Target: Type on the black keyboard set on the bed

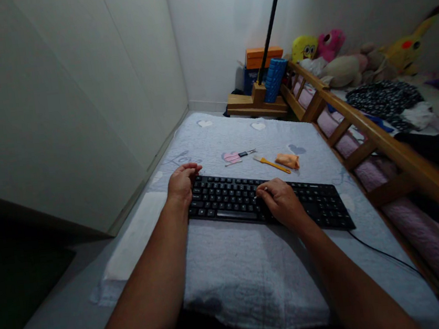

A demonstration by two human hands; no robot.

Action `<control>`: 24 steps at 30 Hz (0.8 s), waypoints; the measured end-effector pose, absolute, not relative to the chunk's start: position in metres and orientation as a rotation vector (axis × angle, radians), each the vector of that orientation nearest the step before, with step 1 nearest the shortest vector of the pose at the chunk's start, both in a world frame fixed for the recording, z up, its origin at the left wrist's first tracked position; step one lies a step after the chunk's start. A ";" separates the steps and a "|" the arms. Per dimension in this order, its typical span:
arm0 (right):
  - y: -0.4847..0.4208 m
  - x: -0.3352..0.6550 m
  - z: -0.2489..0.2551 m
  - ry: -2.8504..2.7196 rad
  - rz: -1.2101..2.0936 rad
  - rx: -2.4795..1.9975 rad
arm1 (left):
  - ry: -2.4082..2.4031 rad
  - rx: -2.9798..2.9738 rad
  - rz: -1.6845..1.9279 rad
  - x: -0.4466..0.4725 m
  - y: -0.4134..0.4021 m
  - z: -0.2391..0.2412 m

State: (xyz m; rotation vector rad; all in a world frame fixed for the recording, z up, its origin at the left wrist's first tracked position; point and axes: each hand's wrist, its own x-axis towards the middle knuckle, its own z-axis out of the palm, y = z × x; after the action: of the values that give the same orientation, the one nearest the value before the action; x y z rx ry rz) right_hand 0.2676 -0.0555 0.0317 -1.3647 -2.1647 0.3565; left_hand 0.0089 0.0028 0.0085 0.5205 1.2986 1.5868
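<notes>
A black keyboard (231, 195) lies at a slant across the light patterned cloth (230, 258). My left hand (182, 183) rests at its far left corner, the fingers loosely bent and apart, closed around nothing. Over the right part of the letter keys, my right hand (283, 202) pinches a thin white stick, which looks like a cotton swab (265, 189). Its lower end points down at the keys. Behind the keyboard lie another cotton swab (233, 163), tweezers with a black grip (248, 153), a yellow-handled brush (275, 165) and a crumpled orange cloth (287, 161).
A folded white cloth (136, 234) lies at the left. The keyboard's cable (386, 251) runs off to the right. A wooden bed rail (384, 151) borders the right side, with plush toys (351, 65) beyond. Pale cabinet doors (88, 95) stand at the left, a wooden stand (255, 99) behind.
</notes>
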 end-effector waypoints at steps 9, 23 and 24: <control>-0.057 0.274 0.032 -2.110 0.447 -1.346 | 1.297 0.514 1.588 0.008 0.003 0.007; -0.055 0.286 0.030 -2.074 0.449 -1.393 | 1.305 0.516 1.575 0.008 0.003 0.009; -0.055 0.287 0.030 -2.075 0.451 -1.397 | 1.303 0.516 1.577 0.008 0.003 0.009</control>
State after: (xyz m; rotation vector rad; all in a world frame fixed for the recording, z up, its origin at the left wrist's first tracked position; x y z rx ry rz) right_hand 0.2867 -0.0545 0.0302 -1.3971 -2.0753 0.4506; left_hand 0.0084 0.0035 0.0085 0.5159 1.3033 1.5771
